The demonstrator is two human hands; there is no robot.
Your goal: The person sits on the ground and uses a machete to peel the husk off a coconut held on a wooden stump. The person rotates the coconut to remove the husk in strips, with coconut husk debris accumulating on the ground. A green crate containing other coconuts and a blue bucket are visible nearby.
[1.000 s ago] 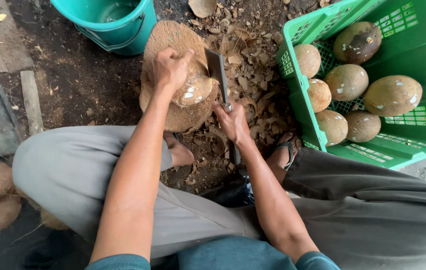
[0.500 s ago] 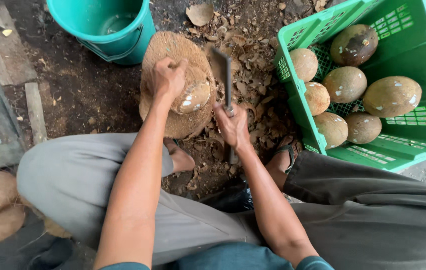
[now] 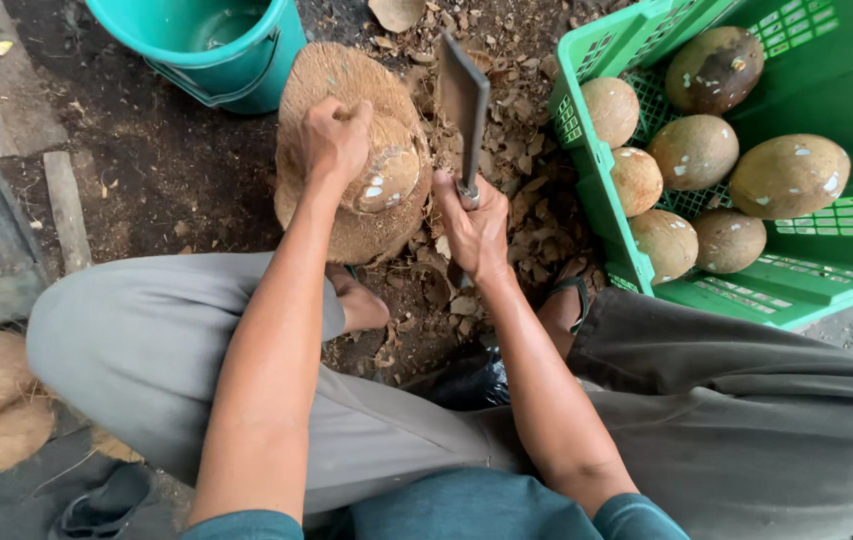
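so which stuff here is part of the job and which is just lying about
In use: left hand holding coconut on round block; right hand gripping cleaver.

Lying about: teal bucket, green crate of coconuts, husk scraps, wooden strip.

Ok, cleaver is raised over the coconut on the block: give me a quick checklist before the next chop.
1. Right hand closed on the cleaver handle: ok.
2. Left hand steadying the coconut: ok.
3. Left fingers clear of the blade's path: cannot tell; they lie on the coconut's top, close to the blade.
4. Coconut seated on the husk-covered block: ok.
5. Bare foot clear of the block: not ok, right beside it.
6. Green crate within reach: ok.
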